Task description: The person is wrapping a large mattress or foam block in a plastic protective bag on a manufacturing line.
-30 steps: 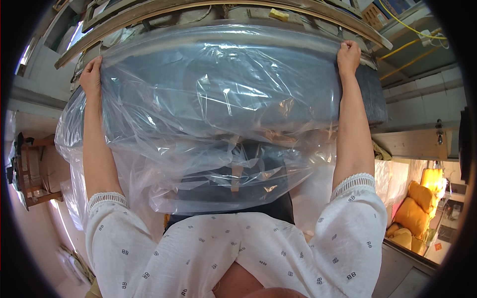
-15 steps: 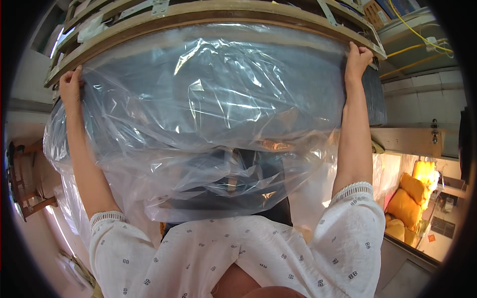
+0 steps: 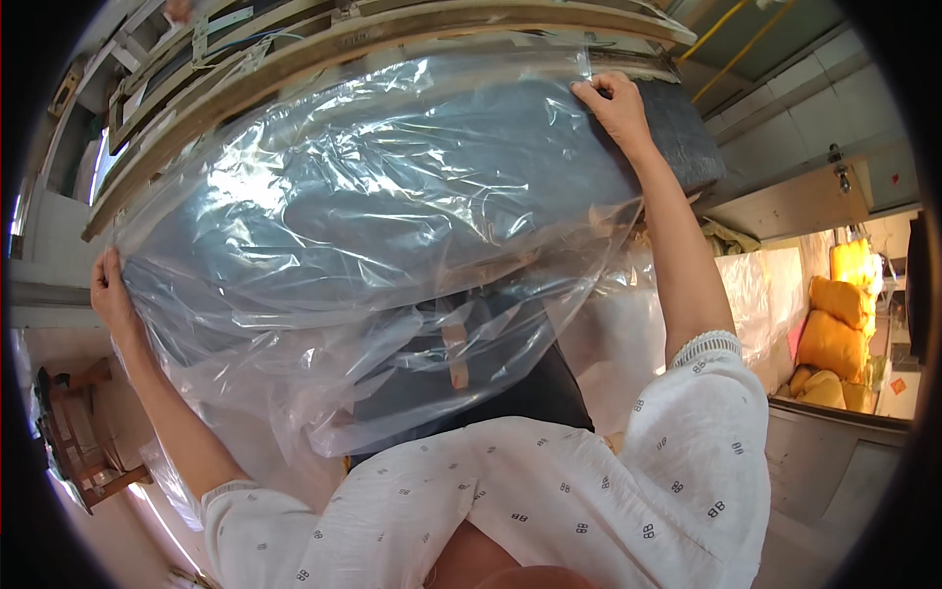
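Observation:
A large clear plastic cover (image 3: 373,226) is stretched over a dark grey padded cushion (image 3: 677,128) that fills the middle of the view. My left hand (image 3: 110,292) grips the cover's left edge, low at the left. My right hand (image 3: 613,103) grips the plastic at the cushion's upper right corner. The loose end of the plastic hangs crumpled toward my chest, over a dark object with tape strips (image 3: 456,358).
A wooden frame (image 3: 392,39) runs along the top above the cushion. A wooden stool or crate (image 3: 83,442) stands at the lower left. Yellow filled sacks (image 3: 834,334) lie at the right beside a grey counter (image 3: 834,452). More plastic sheeting (image 3: 746,294) hangs at the right.
My left hand has slid down the cover's left side and my right hand has shifted left along the top. The cushion now sits tilted, left end lower.

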Available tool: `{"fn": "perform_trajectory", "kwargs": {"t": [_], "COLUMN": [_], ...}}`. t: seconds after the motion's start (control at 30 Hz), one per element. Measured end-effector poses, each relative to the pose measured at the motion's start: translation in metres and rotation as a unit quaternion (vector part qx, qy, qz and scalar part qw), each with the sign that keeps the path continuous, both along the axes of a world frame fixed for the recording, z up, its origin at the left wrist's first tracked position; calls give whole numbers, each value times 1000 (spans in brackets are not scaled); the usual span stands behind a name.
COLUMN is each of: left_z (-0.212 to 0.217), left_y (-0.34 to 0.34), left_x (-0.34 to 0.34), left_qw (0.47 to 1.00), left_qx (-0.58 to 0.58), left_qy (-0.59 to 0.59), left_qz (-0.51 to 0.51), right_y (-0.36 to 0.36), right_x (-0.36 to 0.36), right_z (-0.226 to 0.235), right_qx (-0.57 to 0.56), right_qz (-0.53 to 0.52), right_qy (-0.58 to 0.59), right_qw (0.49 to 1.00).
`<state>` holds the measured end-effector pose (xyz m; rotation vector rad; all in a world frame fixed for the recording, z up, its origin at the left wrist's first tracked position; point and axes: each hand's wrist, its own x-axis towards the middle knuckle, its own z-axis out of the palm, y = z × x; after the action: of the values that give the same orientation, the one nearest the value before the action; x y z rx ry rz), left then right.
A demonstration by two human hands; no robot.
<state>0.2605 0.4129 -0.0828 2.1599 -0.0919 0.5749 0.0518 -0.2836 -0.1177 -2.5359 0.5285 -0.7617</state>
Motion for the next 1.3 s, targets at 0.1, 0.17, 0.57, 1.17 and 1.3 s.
{"fn": "perform_trajectory", "kwargs": {"t": [0.1,0.17,0.57,1.17,1.3], "left_z": [4,13,-83,141,169], "left_y": [-1,-18,-286,-69,-209], "left_x": [-31,-69,-327,-287,-281], "left_qw": [996,943,796,922,856], "left_qx": [69,329,352,-94,184], "left_qy": [47,-31,-86,-365,-379], "left_qz": [-33,32,-486,84,-300], "right_y": [15,26,62,204,211], "right_x": [-20,-31,-78,-170,-185], "right_z": [9,18,72,169,178], "right_qx": [133,229,436,226,189], "right_qz": [59,92,164,432,413], "right_qy": [-52,-87,-125,14,8], "right_qw": [988,965,876,873,891]}}
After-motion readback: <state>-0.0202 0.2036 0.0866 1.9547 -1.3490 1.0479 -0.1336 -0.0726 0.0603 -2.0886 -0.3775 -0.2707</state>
